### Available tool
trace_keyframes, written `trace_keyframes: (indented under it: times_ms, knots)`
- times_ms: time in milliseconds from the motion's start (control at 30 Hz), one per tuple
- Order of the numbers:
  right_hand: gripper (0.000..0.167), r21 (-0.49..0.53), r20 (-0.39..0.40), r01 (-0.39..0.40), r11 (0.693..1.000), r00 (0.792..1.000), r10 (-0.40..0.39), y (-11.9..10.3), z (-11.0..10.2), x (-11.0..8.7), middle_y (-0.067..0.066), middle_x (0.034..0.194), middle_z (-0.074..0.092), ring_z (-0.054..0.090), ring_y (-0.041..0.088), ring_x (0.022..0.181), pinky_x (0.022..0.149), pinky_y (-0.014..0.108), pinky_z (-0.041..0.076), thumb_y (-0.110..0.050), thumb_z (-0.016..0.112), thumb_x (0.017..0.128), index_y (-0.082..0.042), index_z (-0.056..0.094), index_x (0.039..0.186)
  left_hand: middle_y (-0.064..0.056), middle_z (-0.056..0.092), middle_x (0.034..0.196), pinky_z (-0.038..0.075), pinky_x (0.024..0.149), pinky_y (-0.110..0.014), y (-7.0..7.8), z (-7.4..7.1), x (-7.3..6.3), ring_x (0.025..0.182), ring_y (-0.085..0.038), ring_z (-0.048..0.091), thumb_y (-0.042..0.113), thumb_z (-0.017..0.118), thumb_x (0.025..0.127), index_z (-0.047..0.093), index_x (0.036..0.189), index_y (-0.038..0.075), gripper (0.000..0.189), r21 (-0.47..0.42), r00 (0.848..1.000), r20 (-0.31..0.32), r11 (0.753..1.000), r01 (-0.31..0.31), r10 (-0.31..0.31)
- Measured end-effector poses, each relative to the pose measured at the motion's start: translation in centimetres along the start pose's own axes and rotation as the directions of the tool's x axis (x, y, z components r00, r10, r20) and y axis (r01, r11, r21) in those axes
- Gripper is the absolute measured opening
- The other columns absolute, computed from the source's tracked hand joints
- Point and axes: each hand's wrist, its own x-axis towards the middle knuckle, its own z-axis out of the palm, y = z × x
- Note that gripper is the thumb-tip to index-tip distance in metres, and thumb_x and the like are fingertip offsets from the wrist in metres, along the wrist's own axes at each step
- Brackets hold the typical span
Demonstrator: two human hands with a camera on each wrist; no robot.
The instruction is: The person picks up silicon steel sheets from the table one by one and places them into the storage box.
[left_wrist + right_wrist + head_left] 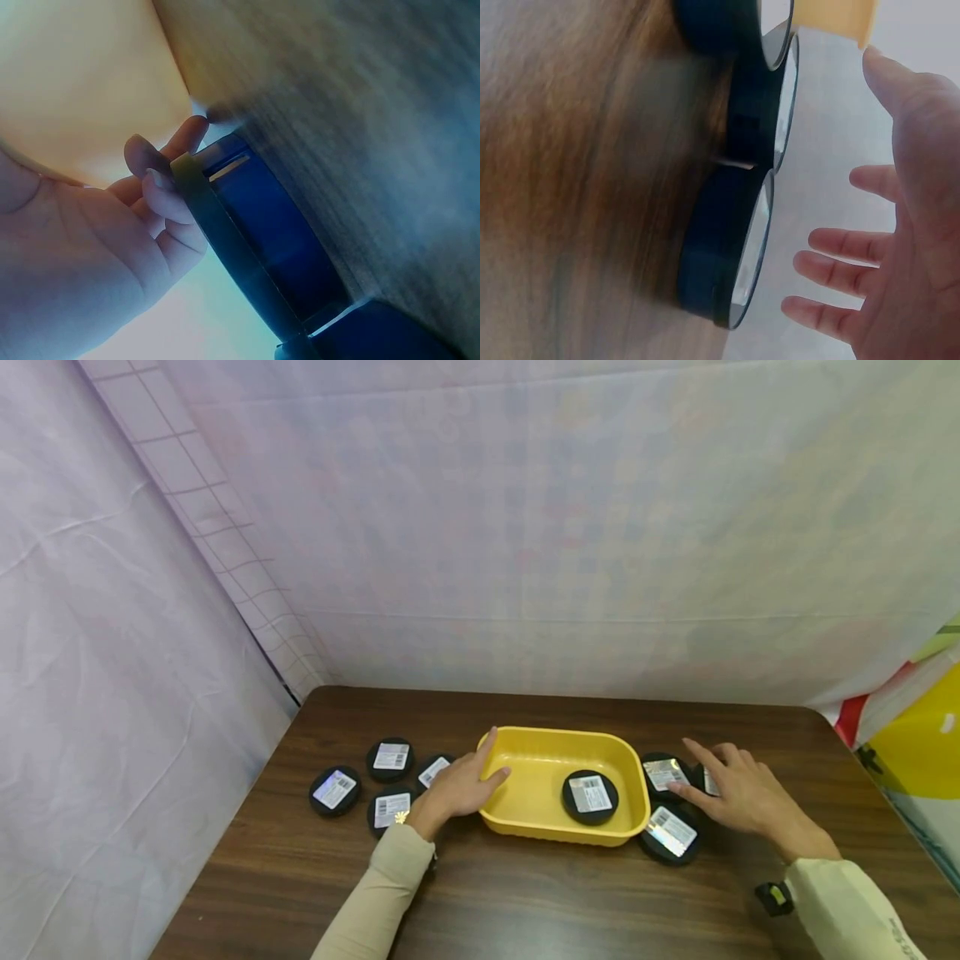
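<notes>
A yellow rectangular tray (540, 837) stands on the table with one round black container (590, 797), labelled white on top, lying inside. My left hand (459, 787) holds the tray's left rim, thumb over the inner side and the other fingers outside. In the left wrist view, those curled fingers (157, 176) are close beside another black container (262, 232). To the tray's right sit three similar containers, one nearest the tray's corner (671, 833). My right hand (750, 797) hovers over them with spread fingers, holding nothing, partly hiding the rightmost container (727, 247).
Several more labelled black containers, including the leftmost one (334, 791), lie on the brown wooden table (540, 902) left of the tray. A pale cloth (525, 527) hangs behind the table's back edge. A yellow and red thing (918, 735) is beyond the right edge.
</notes>
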Motion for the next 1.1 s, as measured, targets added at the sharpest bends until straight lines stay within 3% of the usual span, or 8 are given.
trace_keyframes:
  times_ms: [900,1100]
  knots:
    - [0.091,-0.011,0.06,-0.114,0.993,0.992,0.114,3.4,1.7,-0.3,0.042,0.135,0.037,0.038,0.062,0.118,0.088,0.075,0.03,-0.066,0.051,0.093,-0.008,0.022,0.156,-0.014,0.035,0.158,0.037,0.109,-0.053,-0.1,0.1,0.1,0.139,-0.033,0.043,0.052,0.046,0.101,0.004,0.161,0.028,0.077,0.017,1.0,0.002,1.0,-0.003,0.003]
    - [0.095,-0.02,0.072,-0.14,0.99,0.987,0.141,3.7,1.9,-0.2,0.044,0.137,0.034,0.036,0.063,0.119,0.087,0.076,0.029,-0.067,0.047,0.094,-0.008,0.012,0.159,-0.014,0.034,0.159,0.036,0.109,-0.053,-0.1,0.1,0.2,0.139,-0.033,0.042,0.052,0.045,0.101,0.004,0.161,0.029,0.076,0.018,1.0,0.002,1.0,0.001,-0.001]
